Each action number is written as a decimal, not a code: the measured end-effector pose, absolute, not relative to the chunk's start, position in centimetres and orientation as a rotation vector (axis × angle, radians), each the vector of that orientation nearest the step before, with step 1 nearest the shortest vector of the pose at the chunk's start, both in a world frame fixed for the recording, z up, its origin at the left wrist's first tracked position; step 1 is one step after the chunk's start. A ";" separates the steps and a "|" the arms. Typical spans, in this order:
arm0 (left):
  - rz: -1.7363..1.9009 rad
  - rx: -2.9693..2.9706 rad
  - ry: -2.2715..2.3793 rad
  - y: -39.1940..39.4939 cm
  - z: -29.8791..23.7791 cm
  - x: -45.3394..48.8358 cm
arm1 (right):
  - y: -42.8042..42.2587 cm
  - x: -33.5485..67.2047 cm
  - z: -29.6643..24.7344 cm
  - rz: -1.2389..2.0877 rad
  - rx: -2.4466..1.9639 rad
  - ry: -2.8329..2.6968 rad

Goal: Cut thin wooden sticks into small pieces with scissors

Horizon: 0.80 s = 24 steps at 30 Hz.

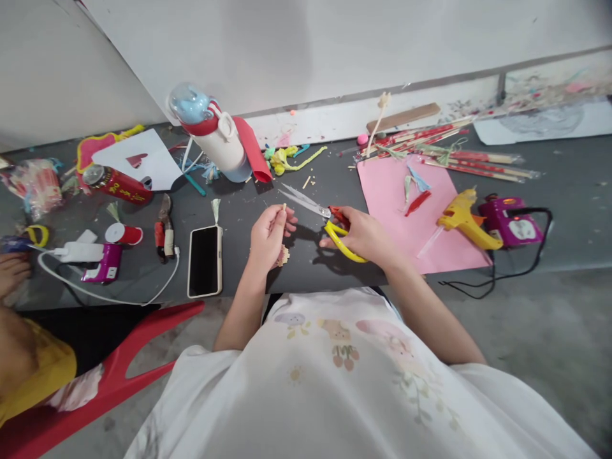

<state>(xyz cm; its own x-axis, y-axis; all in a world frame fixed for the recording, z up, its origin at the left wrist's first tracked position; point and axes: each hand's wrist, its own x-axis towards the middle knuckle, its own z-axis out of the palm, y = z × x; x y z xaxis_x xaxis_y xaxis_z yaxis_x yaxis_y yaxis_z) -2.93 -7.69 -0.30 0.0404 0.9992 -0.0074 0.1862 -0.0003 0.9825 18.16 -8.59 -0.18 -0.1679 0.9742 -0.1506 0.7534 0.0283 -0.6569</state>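
My left hand (268,234) is closed in a pinch on a short thin wooden stick (284,208), held upright over the dark table (306,268). A small beige fringed piece (284,256) lies under that hand. My right hand (359,234) grips the yellow handles of a pair of scissors (315,210). Its blades are spread apart and point left toward the stick tip, a short way from it.
A phone (205,261) lies left of my hands. A water bottle (213,131), red can (117,185), pliers (165,227) and charger (98,261) stand further left. Pink paper (396,191), a yellow glue gun (466,220), stick bundles (454,153) sit right. Another person's hand (12,271) is at far left.
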 end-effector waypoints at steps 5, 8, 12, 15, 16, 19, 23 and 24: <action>1.148 1.413 1.342 -7.7 -0.4 -3.0 | -9.4 18.1 0.5 0.904 -1.739 -1.995; 1.162 1.491 1.391 -7.7 -0.4 -3.1 | -9.7 17.8 1.0 0.923 -1.720 -2.037; 1.152 1.499 1.380 -7.8 -0.4 -2.9 | -10.1 17.5 1.2 0.934 -1.717 -2.083; 1.141 1.503 1.365 -7.8 -0.5 -2.8 | -10.3 17.4 1.1 0.940 -1.690 -2.115; 1.138 1.516 1.358 -7.8 -0.5 -2.8 | -10.3 17.4 1.1 0.941 -1.680 -2.124; 1.135 1.575 1.338 -7.8 -0.6 -2.8 | -10.4 17.3 1.1 0.923 -1.667 -2.139; 1.129 1.615 1.328 -7.7 -0.6 -2.8 | -10.3 17.1 1.1 0.923 -1.649 -2.152; 1.127 1.617 1.327 -7.7 -0.6 -2.8 | -10.3 17.0 1.1 0.930 -1.648 -2.153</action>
<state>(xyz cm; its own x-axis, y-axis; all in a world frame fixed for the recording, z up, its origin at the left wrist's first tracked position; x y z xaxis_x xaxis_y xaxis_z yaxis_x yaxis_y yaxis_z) -2.81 -7.75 -0.56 0.0757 0.9827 0.1688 0.3255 -0.1843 0.9274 17.03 -10.32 1.14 -0.3138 0.9356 -0.1618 0.7591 0.1449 -0.6346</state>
